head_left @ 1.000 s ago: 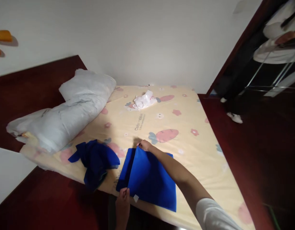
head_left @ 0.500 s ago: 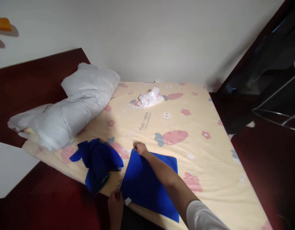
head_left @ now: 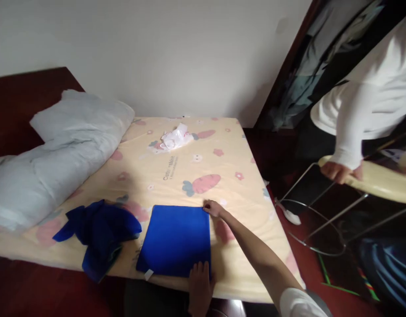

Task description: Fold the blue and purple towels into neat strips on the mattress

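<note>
A blue cloth (head_left: 176,240) lies flat and squared on the bed, with a small white tag (head_left: 148,274) at its near left corner. My right hand (head_left: 213,208) pinches its far right corner between thumb and fingers. Along the near right edge, my left hand (head_left: 200,284) rests with its fingers stretched over the cloth; its thumb shows only partly. To the left is a second blue cloth (head_left: 102,231), crumpled in a heap and apart from both hands.
The bed has a patterned yellow sheet (head_left: 203,158). A grey-white quilt (head_left: 71,154) is bunched at the left, and a white plastic bag (head_left: 177,137) lies farther back. At the right, a person in a white top (head_left: 364,97) holds a round-seated stool (head_left: 381,178).
Both hands have moved from the cloth's left corners to its right side. The view has turned right, and a person with a stool is now visible. The cloth lies flatter.
</note>
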`<state>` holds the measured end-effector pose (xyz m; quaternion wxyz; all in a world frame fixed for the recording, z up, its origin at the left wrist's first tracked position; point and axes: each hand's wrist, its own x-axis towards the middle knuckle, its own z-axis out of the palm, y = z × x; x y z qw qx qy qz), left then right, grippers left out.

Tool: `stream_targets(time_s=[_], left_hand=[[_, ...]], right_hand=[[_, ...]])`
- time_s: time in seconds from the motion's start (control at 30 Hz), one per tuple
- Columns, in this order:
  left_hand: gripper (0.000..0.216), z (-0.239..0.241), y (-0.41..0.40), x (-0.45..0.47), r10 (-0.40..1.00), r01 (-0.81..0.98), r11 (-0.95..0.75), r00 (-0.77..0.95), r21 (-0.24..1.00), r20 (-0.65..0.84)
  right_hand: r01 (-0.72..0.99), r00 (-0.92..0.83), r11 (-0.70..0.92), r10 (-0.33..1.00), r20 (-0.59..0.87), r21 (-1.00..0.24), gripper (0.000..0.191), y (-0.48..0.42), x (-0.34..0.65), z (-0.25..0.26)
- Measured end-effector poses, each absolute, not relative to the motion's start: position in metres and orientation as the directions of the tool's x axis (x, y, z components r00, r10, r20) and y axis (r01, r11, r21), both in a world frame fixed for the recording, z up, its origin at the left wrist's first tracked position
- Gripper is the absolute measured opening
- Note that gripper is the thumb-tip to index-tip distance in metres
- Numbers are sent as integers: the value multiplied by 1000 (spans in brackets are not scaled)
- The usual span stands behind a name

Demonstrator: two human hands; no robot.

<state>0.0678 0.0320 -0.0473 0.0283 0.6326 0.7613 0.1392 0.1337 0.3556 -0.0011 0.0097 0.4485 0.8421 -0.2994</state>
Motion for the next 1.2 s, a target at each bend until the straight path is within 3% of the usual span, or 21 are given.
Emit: stream_targets(time_s=[0.13, 0.27, 0.47, 0.63, 0.73, 0.9, 1.03, 1.2], left_hand=[[25, -57, 33, 67, 975, 983, 126, -148, 134, 167], [30, -68, 23, 50, 961, 999, 19, -31, 46, 275], [24, -31, 2, 23, 845, 979, -205, 165, 22, 509], [20, 59, -12, 4, 812, 930, -327, 187, 166, 553], [21, 107, -12, -5, 837, 866, -390, 192, 313, 512], [19, 161, -4, -9, 932, 794, -228, 11, 563, 362], [22, 187, 15, -15, 939, 785, -136, -93, 604, 332], [32, 202, 82, -40, 935, 782, -157, -79, 603, 346]], right_hand=[[778, -542, 334, 786, -299, -532, 9, 351, 126, 5], [748, -480, 221, 832, -280, -626, 23, 341, 124, 19], [521, -507, 134, 843, -180, -843, 13, 314, 157, 47], [335, -541, 45, 827, -153, -941, 29, 281, 231, 77], [223, -533, -27, 834, -146, -974, 40, 259, 291, 103], [16, -435, -235, 874, -219, -972, 41, 205, 364, 155], [22, -412, -181, 894, -174, -983, 48, 166, 387, 193], [163, -289, 75, 957, 25, -984, 33, 177, 389, 220]])
